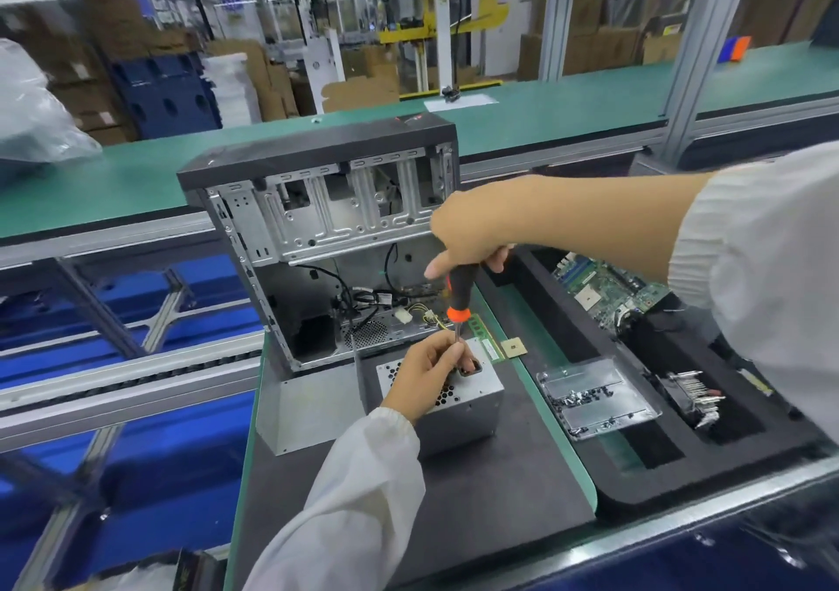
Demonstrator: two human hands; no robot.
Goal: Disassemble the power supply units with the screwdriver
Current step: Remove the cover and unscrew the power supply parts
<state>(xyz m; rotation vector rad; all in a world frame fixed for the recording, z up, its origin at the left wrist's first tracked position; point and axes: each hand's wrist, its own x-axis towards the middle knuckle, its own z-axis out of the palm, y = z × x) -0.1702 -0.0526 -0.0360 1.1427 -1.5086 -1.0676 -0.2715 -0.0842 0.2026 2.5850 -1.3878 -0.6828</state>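
Head view, left to right. Open case standing at back of bench, side panel off, loose cables inside. Just in front, PSU sitting on the dark mat, vented face up. Left hand resting on PSU top, fingers pinched round the bare shaft low down, guiding the tip. Tip itself hidden behind the fingers, so can't confirm it's seated in a screw head. Right hand wrapped round top of screwdriver handle, thumb pointing out left, driver close to upright. Further right: RAM stick and CPU lying beside PSU, tray with loose screws, motherboard in foam at far right.

Likely step: backing out a screw on PSU top face near the socket cutout. To do well:
- keep shaft square to the face, no lean, else cam-out and chewed head
- push down firmly with right while turning, left only steadying
- hold PSU down with left palm so it doesn't spin on mat
- ease off pressure once thread breaks loose, catch screw with left fingers
- drop screw in tray, not on mat.
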